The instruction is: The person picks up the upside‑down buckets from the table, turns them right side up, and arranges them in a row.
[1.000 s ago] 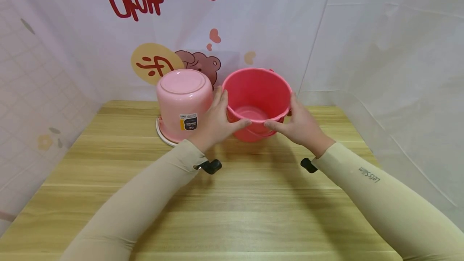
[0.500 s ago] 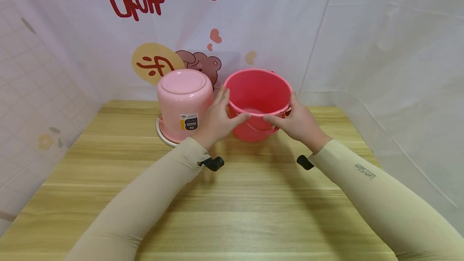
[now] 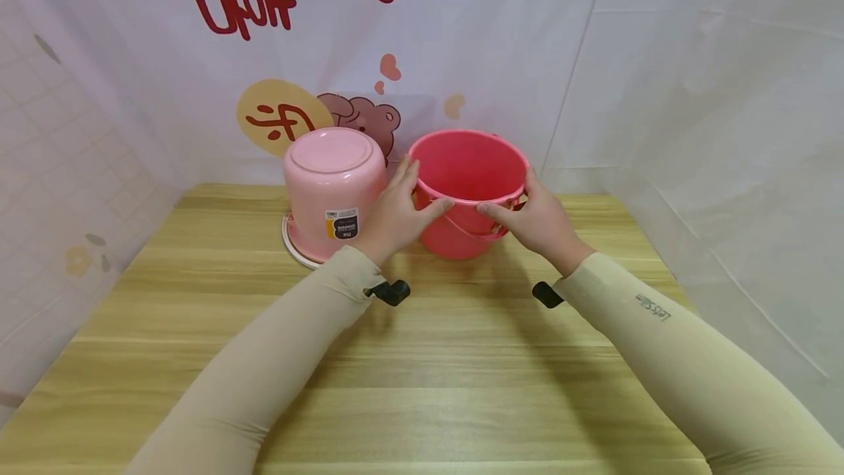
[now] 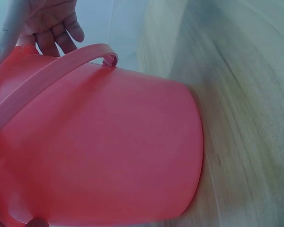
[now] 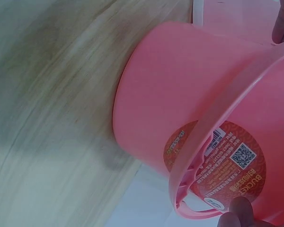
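Note:
A deep-pink plastic bucket [image 3: 455,237] stands on the table with its mouth up. My left hand [image 3: 398,215] holds the left side of its rim, thumb along the front and fingers at the side. On the opposite side my right hand [image 3: 537,222] grips the rim in the same way. The bucket's handle [image 4: 52,75] hangs down across its front. A round red label [image 5: 236,161] with a QR code shows on the bucket's side in the right wrist view. Beside my left hand, a lighter pink bucket [image 3: 336,182] sits upside down.
The wooden table [image 3: 422,387] extends in front of both arms. A white cloth backdrop [image 3: 501,42] with red lettering and a cartoon bear rises behind the buckets. More white sheeting [image 3: 725,130] hangs at the right. A white rim [image 3: 297,248] shows under the upturned bucket.
The deep-pink bucket's front rim has come up and its inner floor has gone out of sight, so it leans less towards me. Both hands keep their hold; the upturned bucket has not moved.

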The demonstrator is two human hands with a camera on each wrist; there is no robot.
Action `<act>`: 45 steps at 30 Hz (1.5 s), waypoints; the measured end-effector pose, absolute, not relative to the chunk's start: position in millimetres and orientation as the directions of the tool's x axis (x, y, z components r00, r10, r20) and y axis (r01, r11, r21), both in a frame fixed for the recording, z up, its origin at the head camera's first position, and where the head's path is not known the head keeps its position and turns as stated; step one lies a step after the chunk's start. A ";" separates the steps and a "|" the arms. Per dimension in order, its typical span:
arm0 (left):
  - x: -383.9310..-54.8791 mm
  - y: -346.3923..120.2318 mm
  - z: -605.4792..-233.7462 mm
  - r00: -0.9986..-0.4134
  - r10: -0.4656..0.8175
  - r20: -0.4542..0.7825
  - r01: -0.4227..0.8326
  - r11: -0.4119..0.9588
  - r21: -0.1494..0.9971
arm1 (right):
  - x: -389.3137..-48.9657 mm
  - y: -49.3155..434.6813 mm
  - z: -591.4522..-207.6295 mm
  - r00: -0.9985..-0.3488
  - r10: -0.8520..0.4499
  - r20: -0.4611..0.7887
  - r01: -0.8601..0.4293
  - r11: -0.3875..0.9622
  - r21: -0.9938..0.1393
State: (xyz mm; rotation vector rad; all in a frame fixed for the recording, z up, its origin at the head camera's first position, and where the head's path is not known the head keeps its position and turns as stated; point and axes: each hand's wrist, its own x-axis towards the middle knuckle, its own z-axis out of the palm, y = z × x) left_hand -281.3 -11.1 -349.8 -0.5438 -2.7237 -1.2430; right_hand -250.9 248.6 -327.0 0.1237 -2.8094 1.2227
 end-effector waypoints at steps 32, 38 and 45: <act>-291.4 -11.3 -342.8 -0.941 0.290 0.176 0.311 0.534 0.786 | -260.1 239.3 -329.5 -0.996 0.007 0.085 -0.062 0.621 -0.782; -295.9 -11.0 -342.2 -0.944 0.285 0.165 0.302 0.548 0.780 | -262.3 235.0 -330.8 -0.994 0.010 0.111 -0.086 0.562 -0.823; -301.0 -11.2 -340.8 -0.945 0.287 0.156 0.301 0.584 0.754 | -266.0 231.7 -331.8 -0.993 0.002 0.114 -0.097 0.514 -0.852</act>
